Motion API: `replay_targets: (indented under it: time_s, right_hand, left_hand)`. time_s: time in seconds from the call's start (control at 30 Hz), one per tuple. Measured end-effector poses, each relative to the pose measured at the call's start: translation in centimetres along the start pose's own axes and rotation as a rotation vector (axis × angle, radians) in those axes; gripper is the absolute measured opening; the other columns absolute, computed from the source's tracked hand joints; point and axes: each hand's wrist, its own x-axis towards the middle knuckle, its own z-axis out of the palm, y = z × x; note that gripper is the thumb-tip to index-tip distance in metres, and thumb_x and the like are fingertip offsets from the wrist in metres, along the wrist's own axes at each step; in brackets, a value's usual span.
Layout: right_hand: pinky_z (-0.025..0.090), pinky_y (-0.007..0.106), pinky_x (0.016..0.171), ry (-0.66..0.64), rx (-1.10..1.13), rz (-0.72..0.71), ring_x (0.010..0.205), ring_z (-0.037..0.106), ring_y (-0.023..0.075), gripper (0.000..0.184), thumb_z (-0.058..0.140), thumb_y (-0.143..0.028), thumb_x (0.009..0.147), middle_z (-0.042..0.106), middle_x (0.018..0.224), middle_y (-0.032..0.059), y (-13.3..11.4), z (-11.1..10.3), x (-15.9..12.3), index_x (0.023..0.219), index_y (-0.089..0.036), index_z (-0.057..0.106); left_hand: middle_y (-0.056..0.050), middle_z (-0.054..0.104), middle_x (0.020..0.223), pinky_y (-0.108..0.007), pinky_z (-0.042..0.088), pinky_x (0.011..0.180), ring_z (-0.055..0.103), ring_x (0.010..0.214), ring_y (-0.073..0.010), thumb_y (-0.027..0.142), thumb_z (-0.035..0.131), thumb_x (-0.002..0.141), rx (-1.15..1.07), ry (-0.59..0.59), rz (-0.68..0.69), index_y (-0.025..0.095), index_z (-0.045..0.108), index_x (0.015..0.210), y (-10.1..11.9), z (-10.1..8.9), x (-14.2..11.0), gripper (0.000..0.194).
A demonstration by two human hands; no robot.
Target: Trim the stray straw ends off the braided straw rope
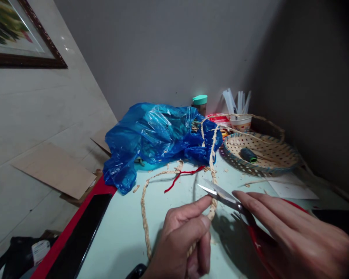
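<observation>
My left hand [184, 236] is closed on a braided straw cord [212, 162], its thumb and forefinger pinching the braid. From there the cord runs up and back toward the blue bag, and another stretch loops down on the left. A red tie [182, 174] is knotted near one part of it. My right hand [296, 232] grips a pair of scissors [221, 195] with red handles. The blades lie across the braid just above my left fingertips, touching or nearly touching it. I cannot tell whether the blades enclose the cord.
A blue plastic bag [157, 131] holding straw lies at the back. Right of it stand a green-lidded jar [199, 101], a cup of plastic strips [241, 123] and a woven basket [282, 155] with a dark thread spool [248, 155]. A black phone-like slab [81, 236] lies at the left edge.
</observation>
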Motion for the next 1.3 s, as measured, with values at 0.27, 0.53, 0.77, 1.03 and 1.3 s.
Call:
replay_targets:
  time_s: [0.27, 0.53, 0.77, 1.03, 1.3]
  right_hand:
    - [0.046, 0.026, 0.056, -0.018, -0.032, 0.012, 0.077, 0.067, 0.0170, 0.034, 0.042, -0.014, 0.092, 0.068, 0.103, 0.0093, 0.0, 0.2, 0.1, 0.123, -0.015, 0.054]
    - [0.051, 0.016, 0.059, -0.024, 0.289, 0.215, 0.076, 0.069, 0.0127, 0.022, 0.044, -0.026, 0.095, 0.070, 0.099, 0.0006, 0.0, -0.1, 0.6, 0.115, -0.027, 0.054]
    - [0.048, 0.014, 0.049, -0.124, 0.509, 0.457, 0.065, 0.068, 0.0118, 0.016, 0.057, -0.035, 0.090, 0.073, 0.087, -0.0041, -0.4, -0.1, 1.3, 0.102, -0.028, 0.064]
    - [0.048, 0.015, 0.053, -0.327, 0.817, 0.750, 0.068, 0.065, 0.0153, 0.025, 0.060, -0.049, 0.085, 0.067, 0.073, -0.0015, -1.5, -0.7, 2.7, 0.083, -0.024, 0.062]
    - [0.050, 0.020, 0.067, -0.411, 1.206, 0.837, 0.073, 0.059, 0.0162, 0.019, 0.070, -0.040, 0.079, 0.065, 0.080, -0.0019, -1.8, -1.3, 2.9, 0.085, -0.025, 0.060]
  left_hand:
    - [0.004, 0.048, 0.044, -0.018, 0.021, 0.038, 0.028, 0.037, -0.0066, 0.029, 0.055, 0.084, 0.017, 0.007, 0.024, 0.007, 0.045, 0.140, 0.3, -0.1, 0.1, 0.061]
    - [-0.012, 0.069, 0.085, -0.019, 0.023, 0.043, 0.037, 0.044, -0.0023, 0.019, 0.061, 0.080, -0.047, -0.174, 0.177, 0.010, 0.072, 0.107, 0.1, -0.1, 1.2, 0.031]
    - [-0.004, 0.057, 0.062, -0.017, 0.013, 0.042, 0.023, 0.045, -0.0022, 0.023, 0.059, 0.086, -0.196, -0.177, 0.104, 0.006, 0.070, 0.093, 0.1, -0.1, 1.2, 0.021]
    - [-0.004, 0.061, 0.070, -0.018, 0.024, 0.044, 0.036, 0.045, -0.0032, 0.025, 0.068, 0.077, -0.031, -0.102, 0.153, 0.011, 0.058, 0.088, -0.6, -0.1, 1.5, 0.020]
    - [0.003, 0.049, 0.063, -0.023, 0.035, 0.056, 0.043, 0.057, -0.0105, 0.018, 0.059, 0.075, 0.786, 0.204, 0.430, 0.018, 0.054, 0.075, -1.8, 0.9, 0.9, 0.005]
